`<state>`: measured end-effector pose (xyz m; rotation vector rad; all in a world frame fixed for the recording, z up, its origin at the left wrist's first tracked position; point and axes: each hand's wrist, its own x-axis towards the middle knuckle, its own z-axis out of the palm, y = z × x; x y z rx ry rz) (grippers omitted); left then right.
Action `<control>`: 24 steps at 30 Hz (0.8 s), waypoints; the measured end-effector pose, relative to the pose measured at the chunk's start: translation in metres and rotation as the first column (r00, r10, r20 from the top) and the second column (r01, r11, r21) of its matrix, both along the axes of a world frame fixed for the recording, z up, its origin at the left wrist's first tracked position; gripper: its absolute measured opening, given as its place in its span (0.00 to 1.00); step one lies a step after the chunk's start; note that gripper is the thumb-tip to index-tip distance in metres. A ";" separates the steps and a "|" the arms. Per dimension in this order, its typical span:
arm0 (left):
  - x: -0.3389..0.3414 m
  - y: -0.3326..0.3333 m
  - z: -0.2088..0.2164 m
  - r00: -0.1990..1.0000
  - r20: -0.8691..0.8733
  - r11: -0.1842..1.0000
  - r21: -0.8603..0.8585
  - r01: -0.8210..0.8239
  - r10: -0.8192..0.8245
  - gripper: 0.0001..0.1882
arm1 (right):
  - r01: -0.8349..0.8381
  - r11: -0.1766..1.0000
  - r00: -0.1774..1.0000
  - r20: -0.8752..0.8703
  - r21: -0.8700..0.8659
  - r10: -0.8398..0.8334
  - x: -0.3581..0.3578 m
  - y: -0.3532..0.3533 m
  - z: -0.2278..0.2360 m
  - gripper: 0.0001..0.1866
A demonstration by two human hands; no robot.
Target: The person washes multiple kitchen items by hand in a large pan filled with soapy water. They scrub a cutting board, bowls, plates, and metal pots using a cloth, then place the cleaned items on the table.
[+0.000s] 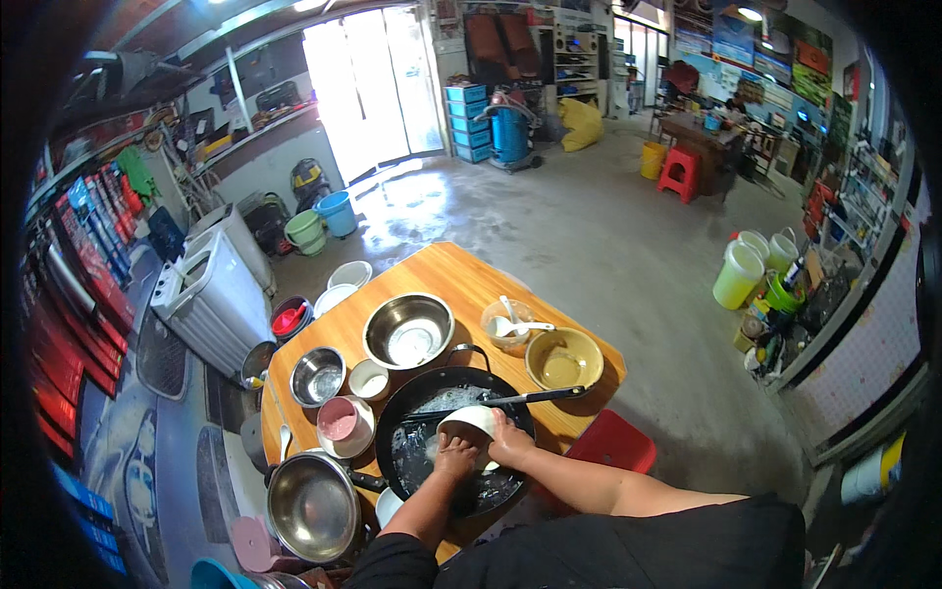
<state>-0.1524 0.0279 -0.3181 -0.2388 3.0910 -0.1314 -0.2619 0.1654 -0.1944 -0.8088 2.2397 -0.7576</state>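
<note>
Over a large black wok (392,471) of sudsy water, I hold a white bowl (467,420) tilted on its side. My right hand (509,442) is closed on the bowl's right rim. My left hand (454,457) presses its bent fingers against the lower left part of the bowl; their tips are partly hidden. A long black-handled utensil (540,397) lies across the wok just beyond the bowl, its far end in the suds. The wok stands on a wooden table (442,270).
Around the wok stand steel basins (410,334), a small steel bowl (317,377), a cream cup (369,379), a pink bowl (339,420), a yellow bowl (564,361), a tub with white spoons (510,326) and a steel pan (314,506). A red stool (616,447) touches the right side.
</note>
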 end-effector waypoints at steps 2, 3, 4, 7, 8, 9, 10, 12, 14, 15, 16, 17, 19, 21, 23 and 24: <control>-0.008 0.007 -0.019 0.973 0.115 0.980 0.000 -0.201 0.200 0.17 | -0.021 0.999 0.999 -0.032 -0.029 0.020 -0.001 0.000 -0.007 0.44; -0.015 0.010 -0.034 0.958 0.116 0.965 -0.029 -0.261 0.263 0.19 | -0.025 0.997 0.998 -0.058 -0.068 0.021 -0.001 -0.001 -0.013 0.45; -0.016 0.012 -0.051 0.951 0.089 0.936 0.171 -0.307 0.295 0.20 | -0.055 0.989 0.997 -0.060 -0.134 0.048 -0.001 -0.001 -0.020 0.46; -0.034 0.017 -0.093 0.921 -0.002 0.704 0.645 -0.296 0.389 0.22 | -0.100 0.974 0.989 -0.123 -0.204 0.076 -0.001 -0.004 -0.041 0.48; -0.039 0.020 -0.098 0.905 -0.019 0.594 0.761 -0.262 0.424 0.22 | -0.120 0.972 0.985 -0.147 -0.204 0.091 -0.002 -0.006 -0.046 0.48; -0.041 0.022 -0.098 0.856 -0.016 0.519 0.801 -0.299 0.516 0.22 | -0.111 0.980 0.986 -0.141 -0.168 0.087 -0.004 -0.006 -0.049 0.48; -0.042 0.024 -0.094 0.797 -0.012 0.440 0.839 -0.320 0.603 0.21 | -0.095 0.977 0.988 -0.136 -0.189 0.070 -0.005 -0.006 -0.051 0.48; -0.039 0.030 -0.070 0.658 0.106 0.209 0.900 -0.382 0.746 0.20 | -0.054 0.977 0.997 -0.065 -0.204 0.042 -0.007 -0.006 -0.049 0.46; -0.019 0.034 -0.036 0.781 0.009 0.606 0.625 -0.492 0.625 0.19 | -0.033 0.984 0.998 -0.063 -0.177 0.022 -0.007 -0.004 -0.042 0.42; -0.011 0.033 -0.019 0.827 -0.031 0.756 0.425 -0.497 0.561 0.19 | -0.101 0.984 0.989 -0.120 -0.145 0.084 -0.006 -0.003 -0.038 0.41; -0.004 0.028 -0.004 0.881 0.039 0.842 0.279 -0.462 0.471 0.15 | -0.159 0.984 0.975 -0.167 -0.084 0.144 -0.006 -0.004 -0.034 0.41; 0.004 0.025 0.006 0.891 0.139 0.870 0.193 -0.453 0.433 0.14 | -0.197 0.980 0.958 -0.221 -0.034 0.185 -0.005 -0.004 -0.029 0.40; 0.012 0.023 0.016 0.951 -0.051 0.945 0.140 -0.297 0.306 0.14 | -0.246 0.969 0.940 -0.241 0.014 0.242 -0.004 -0.006 -0.023 0.39; 0.009 0.022 0.010 0.921 0.002 0.914 0.118 -0.388 0.391 0.15 | -0.245 0.969 0.940 -0.239 0.023 0.243 -0.004 -0.006 -0.023 0.39; 0.003 0.016 -0.007 0.904 0.051 0.889 0.165 -0.427 0.425 0.15 | -0.249 0.968 0.954 -0.168 0.029 0.250 -0.005 -0.007 -0.029 0.42; 0.000 0.013 -0.018 0.906 0.074 0.878 0.226 -0.422 0.417 0.15 | -0.259 0.966 0.956 -0.144 -0.003 0.256 -0.006 -0.007 -0.035 0.44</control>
